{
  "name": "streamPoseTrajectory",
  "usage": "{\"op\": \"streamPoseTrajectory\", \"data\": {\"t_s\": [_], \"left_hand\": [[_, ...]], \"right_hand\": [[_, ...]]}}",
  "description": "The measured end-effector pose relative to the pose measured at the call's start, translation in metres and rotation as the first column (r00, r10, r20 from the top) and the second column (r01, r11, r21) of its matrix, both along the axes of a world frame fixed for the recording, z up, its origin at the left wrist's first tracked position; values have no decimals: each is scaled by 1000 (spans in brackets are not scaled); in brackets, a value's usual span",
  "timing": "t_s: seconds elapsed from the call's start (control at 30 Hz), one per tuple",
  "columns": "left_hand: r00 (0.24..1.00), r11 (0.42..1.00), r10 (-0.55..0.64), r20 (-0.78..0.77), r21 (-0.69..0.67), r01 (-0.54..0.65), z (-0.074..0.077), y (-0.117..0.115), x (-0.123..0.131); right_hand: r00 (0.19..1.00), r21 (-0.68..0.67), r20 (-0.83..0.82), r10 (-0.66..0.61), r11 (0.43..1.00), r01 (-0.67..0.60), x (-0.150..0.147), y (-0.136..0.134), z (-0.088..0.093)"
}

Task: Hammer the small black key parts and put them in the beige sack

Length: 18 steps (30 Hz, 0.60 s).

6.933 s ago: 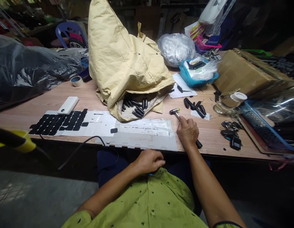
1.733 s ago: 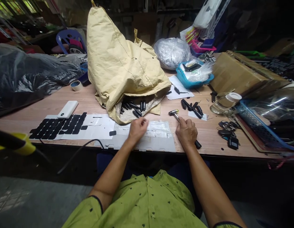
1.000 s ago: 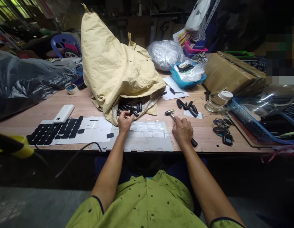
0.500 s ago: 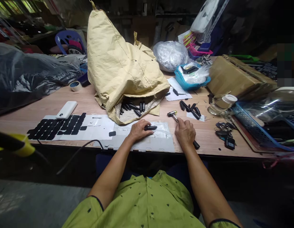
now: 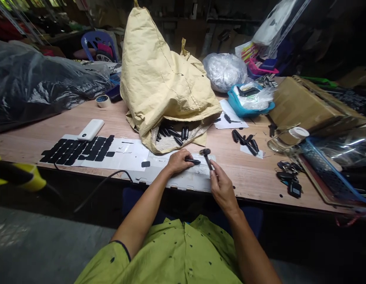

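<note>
On the white board (image 5: 187,180) at the table's front edge, my left hand (image 5: 180,161) is closed on a slim black cylindrical piece (image 5: 194,161), which lies nearly level. My right hand (image 5: 222,183) grips the handle of a small hammer (image 5: 205,152). The hammer's head is raised just above and to the right of the black piece, apart from it. More black cylindrical pieces (image 5: 171,133) lie in the mouth of the large yellow sack (image 5: 168,86) behind my hands. Another small pile of black parts (image 5: 248,141) rests to the right.
White sheets with black stickers (image 5: 79,150) and a white power bank (image 5: 91,129) lie left. Keys (image 5: 290,177), a clear jar (image 5: 289,140), a blue basket (image 5: 333,169) and a cardboard box (image 5: 303,102) stand right. A tape roll (image 5: 103,101) sits beyond the power bank.
My right hand has lifted the hammer off the table and brought it left, over toward the black piece. My left hand stays on that piece. The whole view has shifted slightly.
</note>
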<state>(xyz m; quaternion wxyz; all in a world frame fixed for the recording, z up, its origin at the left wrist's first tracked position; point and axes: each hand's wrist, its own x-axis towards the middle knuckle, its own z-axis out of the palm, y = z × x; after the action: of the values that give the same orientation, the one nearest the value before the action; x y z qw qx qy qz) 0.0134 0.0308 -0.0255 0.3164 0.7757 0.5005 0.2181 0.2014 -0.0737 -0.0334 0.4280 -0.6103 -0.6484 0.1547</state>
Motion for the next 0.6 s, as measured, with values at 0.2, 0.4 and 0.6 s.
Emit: {"op": "streamPoseTrajectory", "data": {"t_s": [0.2,0.4,0.6], "left_hand": [[999,1000,28,40,-8,-28,-2,0,4],[999,999,43,30,-17,-42,2,-1,6],[998,998,47,39,-37,-46,4,-3,7]], "right_hand": [[998,-34,18,65,997,-65,-16,-8,-6],[994,-82,86,60,995,-53,-18,-11,-5],[996,-40,89,18,999,-15,-15,-10,-1]]}}
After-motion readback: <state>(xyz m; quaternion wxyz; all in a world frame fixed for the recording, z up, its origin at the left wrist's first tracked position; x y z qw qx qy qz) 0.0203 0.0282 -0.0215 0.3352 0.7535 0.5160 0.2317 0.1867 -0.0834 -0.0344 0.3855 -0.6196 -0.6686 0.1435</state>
